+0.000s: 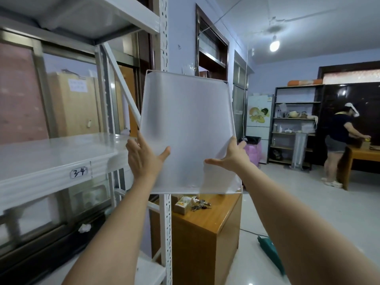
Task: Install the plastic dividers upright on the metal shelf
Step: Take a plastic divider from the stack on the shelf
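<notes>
A translucent white plastic divider point(188, 120) is held upright in front of me, just right of the white metal shelf point(57, 161). My left hand point(144, 157) grips its lower left edge with the thumb across the front face. My right hand point(230, 156) grips the lower right edge the same way. The shelf level beside it carries a label reading 3-4 point(79, 172). The shelf's perforated white upright post point(167, 233) stands right behind the divider. A slanted white bar point(123, 83) leans inside the shelf bay.
A wooden cabinet point(205, 233) with a small box and keys point(200, 205) stands below the divider. A green object point(270, 254) lies on the tiled floor. Another person point(339, 145) works at a wooden table far right, beside a dark shelving unit point(296, 124) and fridge.
</notes>
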A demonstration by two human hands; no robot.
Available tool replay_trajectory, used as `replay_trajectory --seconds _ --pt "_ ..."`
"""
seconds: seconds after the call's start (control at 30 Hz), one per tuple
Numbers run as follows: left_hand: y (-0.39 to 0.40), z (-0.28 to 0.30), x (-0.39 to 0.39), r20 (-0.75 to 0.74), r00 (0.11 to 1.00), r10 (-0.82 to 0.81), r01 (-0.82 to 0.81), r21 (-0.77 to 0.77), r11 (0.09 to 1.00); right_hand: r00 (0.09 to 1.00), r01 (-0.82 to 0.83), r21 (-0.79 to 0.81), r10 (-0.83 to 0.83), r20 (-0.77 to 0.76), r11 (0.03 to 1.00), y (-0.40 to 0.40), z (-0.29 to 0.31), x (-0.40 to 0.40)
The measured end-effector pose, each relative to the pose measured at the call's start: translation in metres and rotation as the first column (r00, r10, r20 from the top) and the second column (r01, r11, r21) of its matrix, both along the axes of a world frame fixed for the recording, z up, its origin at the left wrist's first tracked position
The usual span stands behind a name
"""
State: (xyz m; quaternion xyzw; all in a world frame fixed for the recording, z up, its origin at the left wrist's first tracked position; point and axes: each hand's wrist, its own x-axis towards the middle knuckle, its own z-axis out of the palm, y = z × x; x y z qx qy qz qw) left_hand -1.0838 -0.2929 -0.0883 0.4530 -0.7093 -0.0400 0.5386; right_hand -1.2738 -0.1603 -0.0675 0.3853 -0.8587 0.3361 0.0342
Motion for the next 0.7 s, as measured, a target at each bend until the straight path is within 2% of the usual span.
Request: replay_trajectory --seconds 0.17,0.23,0.3,0.37,0.7 --pt "-0.017 0.009 -0.002 0.013 0.995 0.094 -0.094 -0.032 0.995 0.996 -0.091 -0.055 0.092 0.004 0.994 -0.037 0.001 -0.018" --pt "-0.022 0.011 -0.009 -0.037 0.981 0.191 -0.193 -0.059 0.979 0.981 -0.192 -0.071 0.188 -0.051 0.979 -0.056 0.007 -0.029" --pt "-0.028 0.016 -0.002 -0.05 0.979 0.198 -0.201 -0.056 0.978 0.98 -0.182 -0.078 0.173 -0.101 0.98 -0.067 0.01 -0.028" --pt "-0.031 0.018 -0.004 -0.058 0.967 0.249 -0.252 -0.035 0.967 0.965 -0.245 -0.091 0.235 -0.116 0.965 -0.078 0.016 -0.034" --pt "-0.014 0.039 0.028 -0.111 0.87 0.481 -0.489 -0.064 0.87 0.823 -0.565 -0.24 0.518 -0.234 0.789 -0.14 0.027 -0.026"
